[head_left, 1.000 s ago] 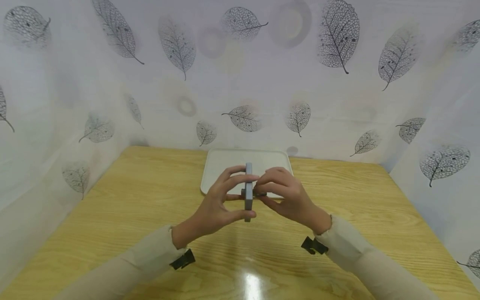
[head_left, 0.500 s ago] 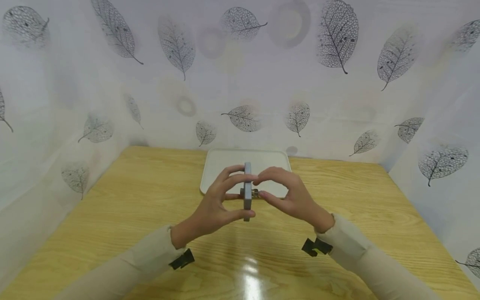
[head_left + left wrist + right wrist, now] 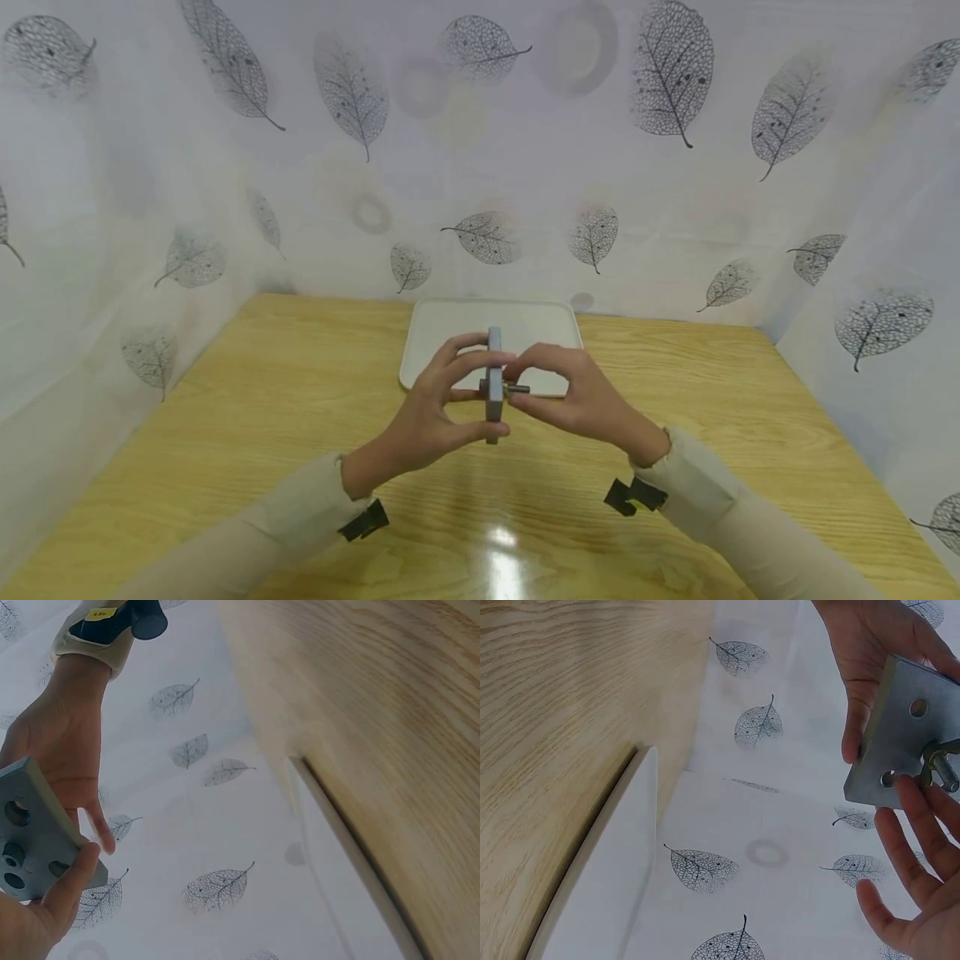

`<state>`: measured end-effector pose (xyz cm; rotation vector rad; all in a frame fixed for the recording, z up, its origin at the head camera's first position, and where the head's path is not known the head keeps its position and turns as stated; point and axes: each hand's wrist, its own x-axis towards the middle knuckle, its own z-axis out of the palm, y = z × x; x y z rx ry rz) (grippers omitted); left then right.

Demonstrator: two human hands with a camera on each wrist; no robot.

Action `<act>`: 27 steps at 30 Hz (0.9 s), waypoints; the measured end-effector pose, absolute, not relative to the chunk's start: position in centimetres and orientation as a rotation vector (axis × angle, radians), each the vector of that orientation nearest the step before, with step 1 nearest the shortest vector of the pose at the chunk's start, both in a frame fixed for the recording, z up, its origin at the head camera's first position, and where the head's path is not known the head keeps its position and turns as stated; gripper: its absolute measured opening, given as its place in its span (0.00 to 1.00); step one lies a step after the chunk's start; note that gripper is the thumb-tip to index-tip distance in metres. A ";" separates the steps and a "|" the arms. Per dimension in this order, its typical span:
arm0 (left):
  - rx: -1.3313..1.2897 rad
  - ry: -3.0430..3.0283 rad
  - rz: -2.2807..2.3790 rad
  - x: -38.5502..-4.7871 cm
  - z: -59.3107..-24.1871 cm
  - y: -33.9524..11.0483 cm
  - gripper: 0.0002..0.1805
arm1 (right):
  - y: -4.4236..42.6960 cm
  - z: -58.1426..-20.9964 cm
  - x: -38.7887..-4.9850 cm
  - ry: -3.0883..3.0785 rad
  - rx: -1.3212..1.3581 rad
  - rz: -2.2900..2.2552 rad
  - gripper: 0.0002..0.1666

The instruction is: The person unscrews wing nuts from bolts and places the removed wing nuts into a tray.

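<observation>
Upright above the table in the head view is a grey metal plate point(image 3: 494, 407), seen edge-on. My left hand point(image 3: 427, 400) grips it by its edges, thumb below and fingers above. A bolt point(image 3: 946, 774) passes through the plate, its round socket head point(image 3: 13, 856) on the left-hand side. Near the plate's right face, a brass-coloured wing nut point(image 3: 928, 766) sits on the threaded end. The thumb and index finger of my right hand point(image 3: 585, 392) pinch this nut, while the bolt's tip sticks out between them. Round holes show in the plate's faces in both wrist views.
A white tray point(image 3: 442, 321) lies at the back of the wooden table point(image 3: 315, 358), behind the hands. A white curtain point(image 3: 300, 192) with leaf prints hangs at the back and sides. Dark straps point(image 3: 365, 521) are on both sleeves.
My right thumb and fingers opened off the wing nut, then came back round it closer to the plate. The bolt's end now shows. My left hand and the plate have hardly moved.
</observation>
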<state>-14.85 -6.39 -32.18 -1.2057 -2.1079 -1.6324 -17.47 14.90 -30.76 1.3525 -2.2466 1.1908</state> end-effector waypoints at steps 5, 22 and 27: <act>-1.188 -2.109 -1.639 -14.7 -32.5 -6.2 0.34 | 15.1 -31.1 -17.4 -2.182 1.365 1.150 0.15; -1.189 -2.105 -1.625 -13.5 -33.5 -5.2 0.34 | 15.6 -32.4 -17.0 -1.684 1.440 0.651 0.16; -1.172 -2.105 -1.609 -13.2 -33.5 -5.0 0.35 | 15.9 -32.5 -16.8 -1.740 1.431 0.768 0.19</act>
